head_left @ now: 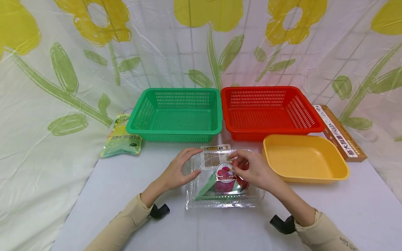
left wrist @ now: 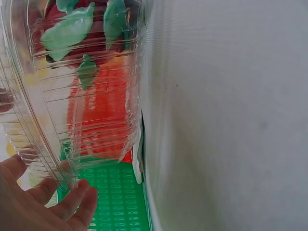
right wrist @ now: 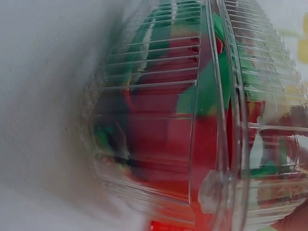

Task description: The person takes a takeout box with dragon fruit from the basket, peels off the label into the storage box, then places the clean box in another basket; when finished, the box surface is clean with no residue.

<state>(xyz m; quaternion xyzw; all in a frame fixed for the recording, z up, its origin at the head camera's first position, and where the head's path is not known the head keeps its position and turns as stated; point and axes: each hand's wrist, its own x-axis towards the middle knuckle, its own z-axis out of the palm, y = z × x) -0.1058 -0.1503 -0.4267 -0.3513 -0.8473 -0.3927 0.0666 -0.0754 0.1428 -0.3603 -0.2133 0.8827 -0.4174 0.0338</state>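
Observation:
A clear plastic clamshell box (head_left: 205, 200) lies in front of me, its lid and base rims together. Inside is a dark red fruit with green scales, likely a dragon fruit (right wrist: 159, 115). A round label (head_left: 225, 172) with a fruit picture is on the lid. My left hand (head_left: 176, 171) touches the box's left side, fingers spread; the left wrist view shows its fingertips (left wrist: 77, 202) at the rim corner. Over the lid's right part is my right hand (head_left: 254, 169), fingers bent beside the label. Whether it pinches anything cannot be made out.
A green basket (head_left: 174, 132) and a red basket (head_left: 273, 132) stand side by side behind the box. The yellow tray (head_left: 301, 157) is at right, with a pasta box (head_left: 340, 134) beyond. A yellow-green packet (head_left: 122, 137) lies left. Part of a printed card (head_left: 216, 147) shows behind the clamshell.

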